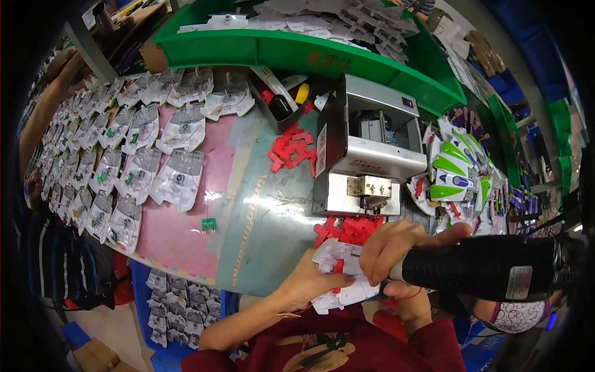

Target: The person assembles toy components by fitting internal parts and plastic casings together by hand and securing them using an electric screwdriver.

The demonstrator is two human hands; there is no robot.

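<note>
My left hand (305, 282) holds a white plastic toy part (338, 273) with a red piece set in it, at the near edge of the table. My right hand (396, 248) grips a black powered screwdriver (489, 268) whose tip points left onto that part. A pile of small red plastic pieces (348, 229) lies just behind the part, in front of a grey metal bench machine (365, 161).
Rows of clear-white plastic shells (133, 155) cover the pink mat at left. More red pieces (291, 152) and a small green piece (209, 224) lie on the table. A green tray (297, 53) of white parts stands behind. Green-and-white toy parts (462, 170) are stacked at right. Another person's arm (43, 105) reaches in at far left.
</note>
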